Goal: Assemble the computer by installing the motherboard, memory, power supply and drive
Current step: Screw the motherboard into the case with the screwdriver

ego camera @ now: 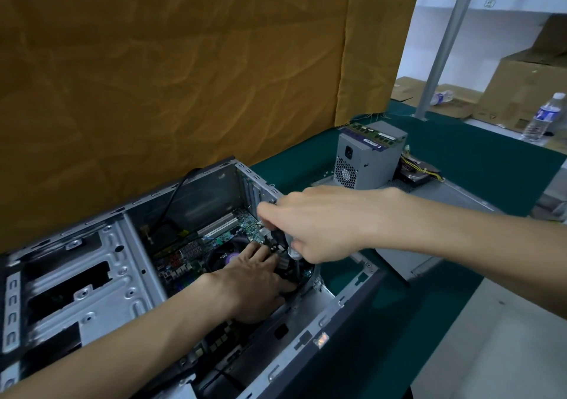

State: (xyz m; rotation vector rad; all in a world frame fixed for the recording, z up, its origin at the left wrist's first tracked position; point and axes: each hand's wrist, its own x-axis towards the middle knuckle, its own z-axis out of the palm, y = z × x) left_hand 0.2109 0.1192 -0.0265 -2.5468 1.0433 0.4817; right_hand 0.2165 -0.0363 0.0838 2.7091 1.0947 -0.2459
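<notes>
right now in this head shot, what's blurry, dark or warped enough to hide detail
Head view: the right hand is motion-smeared, so the tool it grips is unclear; the left hand sits in dim shadow over the motherboard; the wide lens bows the computer case edges; the power supply with memory sticks on top reads fairly sharp.

Work surface: a table covered with a dark green mat (478, 165). Resting directly on it are an open computer case (92, 276) at the left and a flat grey metal side panel (454, 196) beside it, toward the right. A plastic water bottle (541, 118) stands near the table's far right edge.
</notes>
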